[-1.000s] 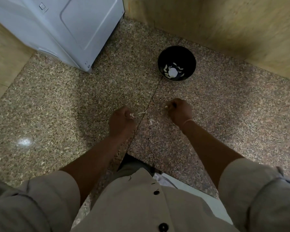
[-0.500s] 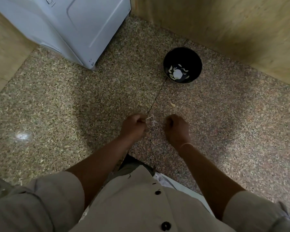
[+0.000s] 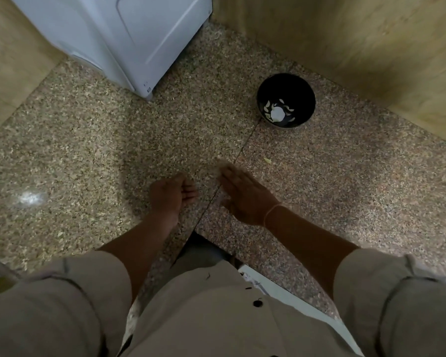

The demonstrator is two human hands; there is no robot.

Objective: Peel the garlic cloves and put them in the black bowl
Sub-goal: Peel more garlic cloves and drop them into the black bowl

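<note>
Well beyond right hand [image 3: 245, 194], black bowl [image 3: 286, 85]

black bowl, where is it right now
In the head view the black bowl sits on the speckled surface, upper right, beyond the right hand, near the wooden wall.

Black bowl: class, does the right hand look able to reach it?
Probably yes: the right hand is open and flat, with unobstructed speckled stone surface between it and the round black bowl.
</note>
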